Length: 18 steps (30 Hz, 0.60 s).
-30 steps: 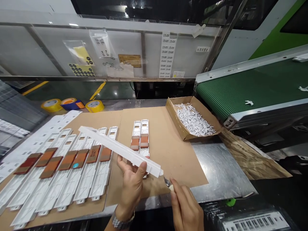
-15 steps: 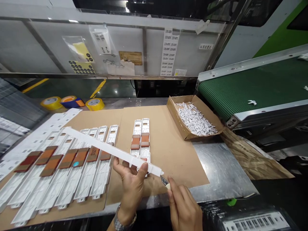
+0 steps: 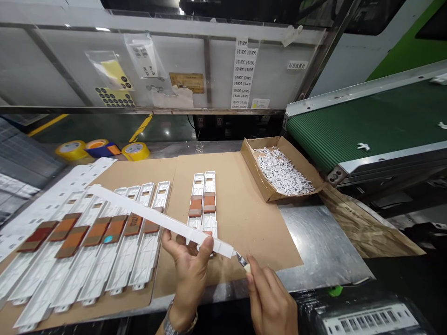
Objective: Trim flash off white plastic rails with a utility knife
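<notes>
left hand [image 3: 190, 267] pinches the white strip [image 3: 157, 217] above cardboard [image 3: 247, 214], far end further left than a second ago; right hand [image 3: 274, 298] grips a knife [image 3: 242, 260] by its near end; carton [image 3: 254, 172] holds small white pieces [image 3: 284, 174].

On my feed the left hand [image 3: 190, 267] and long white strip [image 3: 157, 217] hide lower parts of the two middle strips [image 3: 210, 181]. Can't tell if the knife [image 3: 241, 259] tip touches. Bottom edge cuts right hand [image 3: 271, 298]'s wrist; right edge cuts green belt [image 3: 370, 121]. White bits [image 3: 284, 174] too small to identify.
</notes>
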{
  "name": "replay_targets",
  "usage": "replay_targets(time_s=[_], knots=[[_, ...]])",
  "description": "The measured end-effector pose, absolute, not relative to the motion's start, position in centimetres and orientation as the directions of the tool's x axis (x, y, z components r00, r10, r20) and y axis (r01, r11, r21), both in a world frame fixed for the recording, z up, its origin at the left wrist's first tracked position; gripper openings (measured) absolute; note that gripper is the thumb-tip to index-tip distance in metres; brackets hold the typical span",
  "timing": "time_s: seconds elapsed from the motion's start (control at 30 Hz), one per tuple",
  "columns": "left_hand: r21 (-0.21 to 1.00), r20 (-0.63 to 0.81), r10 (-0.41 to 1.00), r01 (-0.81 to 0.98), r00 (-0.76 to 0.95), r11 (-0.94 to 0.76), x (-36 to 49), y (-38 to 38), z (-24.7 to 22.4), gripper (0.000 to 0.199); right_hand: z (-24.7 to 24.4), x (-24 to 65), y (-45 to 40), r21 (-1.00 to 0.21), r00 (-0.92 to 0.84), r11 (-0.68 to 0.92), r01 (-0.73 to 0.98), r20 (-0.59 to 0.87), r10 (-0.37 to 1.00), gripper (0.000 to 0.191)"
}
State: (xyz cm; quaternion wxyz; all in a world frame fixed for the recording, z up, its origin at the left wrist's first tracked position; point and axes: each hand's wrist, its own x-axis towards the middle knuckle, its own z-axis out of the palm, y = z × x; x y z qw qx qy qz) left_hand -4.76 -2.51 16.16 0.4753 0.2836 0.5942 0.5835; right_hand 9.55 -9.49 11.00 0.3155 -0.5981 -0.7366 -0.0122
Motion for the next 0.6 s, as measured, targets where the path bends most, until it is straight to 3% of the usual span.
replay_targets(time_s=[0.4, 0.6], knots=[[0.956, -0.244, 0.885, -0.251, -0.397, 0.151, -4.6, -2.6, 15.9, 0.094, 10.4, 8.6, -9.7, -0.448, -0.008, 0.264, 0.854, 0.496, 0.869, 0.039], [0.953, -0.25, 0.894, -0.26, -0.373, 0.158, -4.5, -2.7, 16.1, 0.089, 10.7, 8.7, -9.8, -0.434, -0.015, 0.265, 0.861, 0.498, 0.867, 0.039]])
